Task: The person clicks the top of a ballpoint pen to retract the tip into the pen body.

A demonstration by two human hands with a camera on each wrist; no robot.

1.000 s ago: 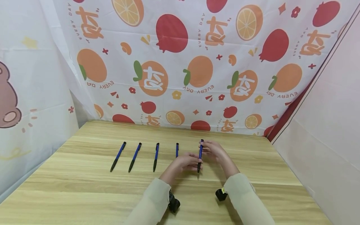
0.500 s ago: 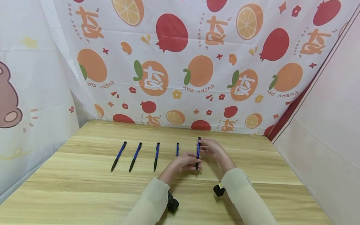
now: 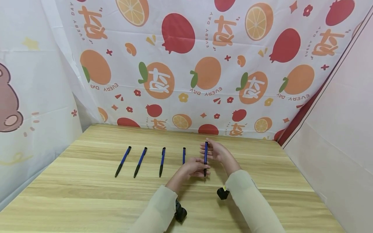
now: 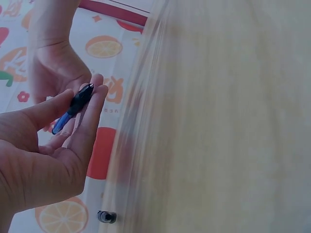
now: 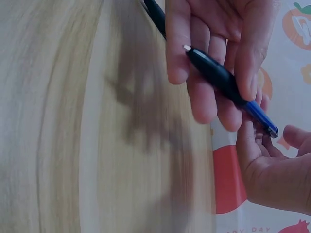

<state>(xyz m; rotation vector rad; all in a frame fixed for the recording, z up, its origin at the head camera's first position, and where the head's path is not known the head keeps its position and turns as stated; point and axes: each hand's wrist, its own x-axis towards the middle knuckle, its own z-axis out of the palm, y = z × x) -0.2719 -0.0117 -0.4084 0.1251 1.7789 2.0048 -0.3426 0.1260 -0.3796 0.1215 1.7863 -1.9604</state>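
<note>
My left hand pinches a blue ballpoint pen by its black grip, between thumb and fingers, raised over the wooden table. In the left wrist view the pen's black grip shows between thumb and fingertips, tip pointing up and away from the other hand. Beside the pen's clip end is my right hand, its thumb lifted off and its fingers extended behind the barrel. In the right wrist view this right hand has a gap between its thumb and the pen's blue end.
Several matching pens lie in a spaced row to the left, among them the leftmost pen and a pen partly hidden by my left hand. The wooden table ends at a fruit-print curtain. White cloth walls flank both sides.
The pen has shifted slightly left and away from me since a second ago. My right thumb and fingers, which pinched its clip end, have spread off it; the left hand keeps its pinch.
</note>
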